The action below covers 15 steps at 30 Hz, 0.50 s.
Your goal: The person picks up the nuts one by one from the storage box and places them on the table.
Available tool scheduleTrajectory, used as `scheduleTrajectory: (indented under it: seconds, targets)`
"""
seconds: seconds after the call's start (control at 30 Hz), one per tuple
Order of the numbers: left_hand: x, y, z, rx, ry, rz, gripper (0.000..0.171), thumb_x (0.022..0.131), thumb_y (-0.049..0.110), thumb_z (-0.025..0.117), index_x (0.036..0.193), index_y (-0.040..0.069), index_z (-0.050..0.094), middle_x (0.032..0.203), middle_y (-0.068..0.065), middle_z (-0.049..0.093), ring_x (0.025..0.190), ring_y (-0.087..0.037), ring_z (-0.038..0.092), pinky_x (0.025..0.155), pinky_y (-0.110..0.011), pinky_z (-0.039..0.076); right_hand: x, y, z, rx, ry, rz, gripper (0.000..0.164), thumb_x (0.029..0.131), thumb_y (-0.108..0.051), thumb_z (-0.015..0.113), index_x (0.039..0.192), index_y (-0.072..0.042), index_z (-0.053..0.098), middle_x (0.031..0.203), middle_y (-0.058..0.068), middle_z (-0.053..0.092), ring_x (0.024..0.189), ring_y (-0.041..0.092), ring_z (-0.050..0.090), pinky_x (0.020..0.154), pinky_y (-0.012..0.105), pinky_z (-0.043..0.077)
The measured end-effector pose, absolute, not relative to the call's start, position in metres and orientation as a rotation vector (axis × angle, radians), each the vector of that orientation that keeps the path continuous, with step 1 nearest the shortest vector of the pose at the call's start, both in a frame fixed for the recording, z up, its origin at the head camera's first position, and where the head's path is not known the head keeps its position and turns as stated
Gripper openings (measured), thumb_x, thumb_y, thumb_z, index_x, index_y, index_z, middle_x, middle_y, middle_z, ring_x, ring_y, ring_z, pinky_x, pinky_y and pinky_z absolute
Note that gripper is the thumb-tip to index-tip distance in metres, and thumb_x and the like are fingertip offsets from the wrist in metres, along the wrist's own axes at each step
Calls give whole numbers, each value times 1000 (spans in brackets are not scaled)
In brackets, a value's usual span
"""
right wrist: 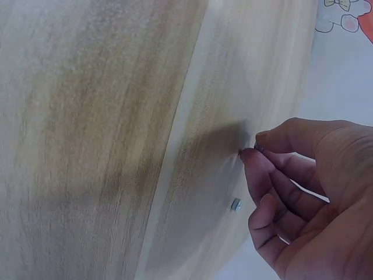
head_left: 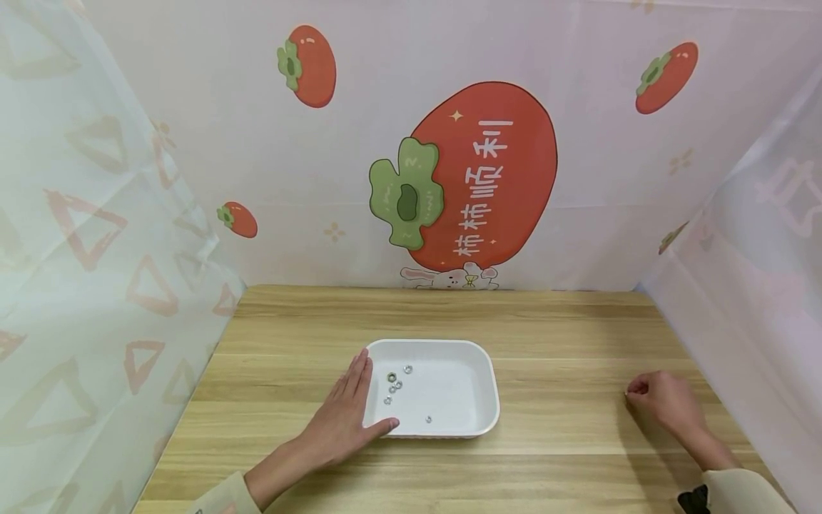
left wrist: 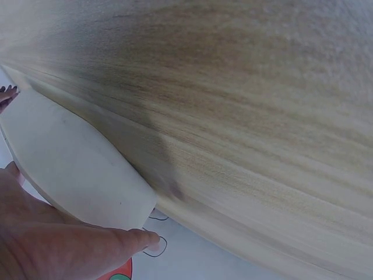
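A white rectangular tray [head_left: 452,389] sits on the wooden table, with several small metal nuts [head_left: 392,377] inside, mostly toward its left side. My left hand [head_left: 343,417] rests against the tray's left end, fingers straight along the rim and thumb over the front edge. Well to the right of the tray, my right hand [head_left: 671,405] is low over the table. Its thumb and index finger pinch a small metal nut [right wrist: 257,146], mostly hidden by the fingertips. Another nut [right wrist: 235,205] lies on the table close to the curled fingers of that hand.
The wooden table [head_left: 559,328] is bordered at the back by a printed cloth [head_left: 597,235] with fruit drawings. Similar cloth hangs along the left side [head_left: 96,300] and the right side [head_left: 745,250].
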<state>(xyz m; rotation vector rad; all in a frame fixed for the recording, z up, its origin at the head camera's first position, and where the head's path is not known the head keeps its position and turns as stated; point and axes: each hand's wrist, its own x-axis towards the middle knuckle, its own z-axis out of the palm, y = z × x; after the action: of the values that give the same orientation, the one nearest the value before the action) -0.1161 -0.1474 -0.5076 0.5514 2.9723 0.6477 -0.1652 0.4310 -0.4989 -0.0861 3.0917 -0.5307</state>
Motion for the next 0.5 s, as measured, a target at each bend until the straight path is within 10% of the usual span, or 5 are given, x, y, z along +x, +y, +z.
scheduleTrajectory:
  seconds: [0.5]
  targets:
    - [-116,-149,-508,536,2943,640,116,98,71,59,166,-6,5,178,-18,-3,164,-36,6,130,-54,20,-167,429,-497,-86,3031,-461,10,87,-6,74,90,3,78,89,21,76,79,38,72,68,55,60]
